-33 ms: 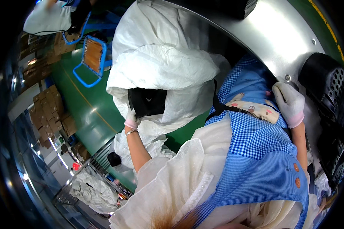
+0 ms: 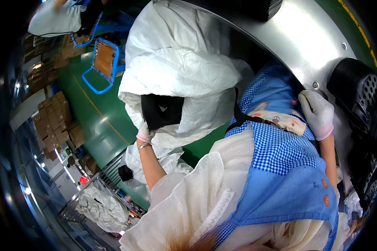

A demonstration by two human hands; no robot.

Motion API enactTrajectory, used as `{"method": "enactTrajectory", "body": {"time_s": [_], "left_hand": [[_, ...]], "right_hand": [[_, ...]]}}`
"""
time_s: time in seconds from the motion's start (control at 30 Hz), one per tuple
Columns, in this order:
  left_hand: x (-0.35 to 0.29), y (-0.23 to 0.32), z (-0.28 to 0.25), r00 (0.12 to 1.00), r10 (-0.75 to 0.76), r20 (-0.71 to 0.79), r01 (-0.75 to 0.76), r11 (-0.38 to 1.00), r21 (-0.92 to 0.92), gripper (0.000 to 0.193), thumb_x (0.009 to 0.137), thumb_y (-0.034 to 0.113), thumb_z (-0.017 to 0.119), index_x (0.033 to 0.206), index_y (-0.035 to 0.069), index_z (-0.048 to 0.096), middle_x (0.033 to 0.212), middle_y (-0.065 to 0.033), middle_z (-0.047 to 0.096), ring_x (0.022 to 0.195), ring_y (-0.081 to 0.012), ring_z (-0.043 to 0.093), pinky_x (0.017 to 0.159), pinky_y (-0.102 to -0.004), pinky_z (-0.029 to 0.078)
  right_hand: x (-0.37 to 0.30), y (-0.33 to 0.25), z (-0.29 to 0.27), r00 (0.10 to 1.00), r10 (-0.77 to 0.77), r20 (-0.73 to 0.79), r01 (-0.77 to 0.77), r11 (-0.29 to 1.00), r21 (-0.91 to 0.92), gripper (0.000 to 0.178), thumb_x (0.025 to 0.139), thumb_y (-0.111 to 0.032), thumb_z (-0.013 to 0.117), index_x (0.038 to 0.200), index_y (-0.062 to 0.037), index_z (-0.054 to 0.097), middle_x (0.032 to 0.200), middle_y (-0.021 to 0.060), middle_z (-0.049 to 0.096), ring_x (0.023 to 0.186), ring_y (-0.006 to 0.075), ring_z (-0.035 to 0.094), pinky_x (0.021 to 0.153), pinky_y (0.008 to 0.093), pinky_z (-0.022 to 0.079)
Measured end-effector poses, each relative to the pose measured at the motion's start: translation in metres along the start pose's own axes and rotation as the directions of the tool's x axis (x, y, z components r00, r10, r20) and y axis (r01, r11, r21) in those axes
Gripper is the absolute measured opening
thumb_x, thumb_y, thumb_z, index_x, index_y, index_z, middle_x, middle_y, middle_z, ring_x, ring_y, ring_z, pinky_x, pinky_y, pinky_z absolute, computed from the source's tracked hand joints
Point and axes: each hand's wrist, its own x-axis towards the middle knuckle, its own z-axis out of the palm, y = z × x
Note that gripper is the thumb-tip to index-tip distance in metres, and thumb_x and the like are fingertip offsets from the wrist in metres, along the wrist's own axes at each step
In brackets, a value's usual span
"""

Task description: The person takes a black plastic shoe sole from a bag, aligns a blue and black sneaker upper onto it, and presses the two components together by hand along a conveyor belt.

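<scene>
A large white woven sack [image 2: 184, 71] hangs with its mouth toward me, its rim folded over. My left hand [image 2: 145, 132], in a white glove with a pink cuff, is at the near left of that mouth. Its fingers close on the edge of a black piece of cloth [image 2: 155, 115] that shows inside the opening; the fingertips are partly hidden. At the edge of the grey metal table [image 2: 297, 37], my right hand [image 2: 317, 112], gloved the same way, is curled closed beside my blue apron [image 2: 280, 175]. What it holds, if anything, is hidden.
A black perforated machine part [image 2: 356, 92] stands right of my right hand. Beyond the sack is a blue-framed chair [image 2: 102, 65] on the green floor [image 2: 81, 90], with stacked cartons [image 2: 52, 121] behind. White bags [image 2: 102, 207] lie on a metal rack at lower left.
The black cloth in the sack's mouth has shifted slightly, and a small light gap in it looks larger. Left-side surroundings have slid slightly in the picture. My right hand stays put.
</scene>
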Motion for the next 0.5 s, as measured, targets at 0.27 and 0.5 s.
{"method": "enactTrajectory", "body": {"time_s": [0.27, 0.5], "left_hand": [[0.018, 0.229, 0.056, 0.980, 0.109, 0.165, 0.174, -0.076, -0.982, 0.072, 0.086, 0.052, 0.050, 0.134, -0.002, 0.041, 0.116, -0.0250, 0.057, 0.093, -0.0432, 0.060, 0.073, -0.0559, 0.051], [0.071, 0.352, 0.106, 0.959, 0.162, 0.233, 0.172, 0.320, -0.932, 0.077, 0.083, 0.054, 0.051, 0.133, -0.003, 0.037, 0.117, -0.0287, 0.052, 0.082, -0.0427, 0.059, 0.063, -0.0525, 0.051]], "right_hand": [[-0.004, 0.003, 0.007, 0.998, 0.056, -0.006, -0.054, 0.981, 0.184, 0.008, 0.082, -0.009, 0.061, 0.087, -0.0025, 0.064, 0.076, 0.0106, 0.063, 0.071, 0.0264, 0.062, 0.067, 0.0341, 0.048], [0.011, -0.011, -0.012, 0.992, 0.031, 0.125, -0.085, 0.883, 0.462, 0.054, 0.077, -0.025, 0.069, 0.124, -0.0034, 0.053, 0.117, 0.0170, 0.059, 0.101, 0.0283, 0.061, 0.089, 0.0360, 0.048]]}}
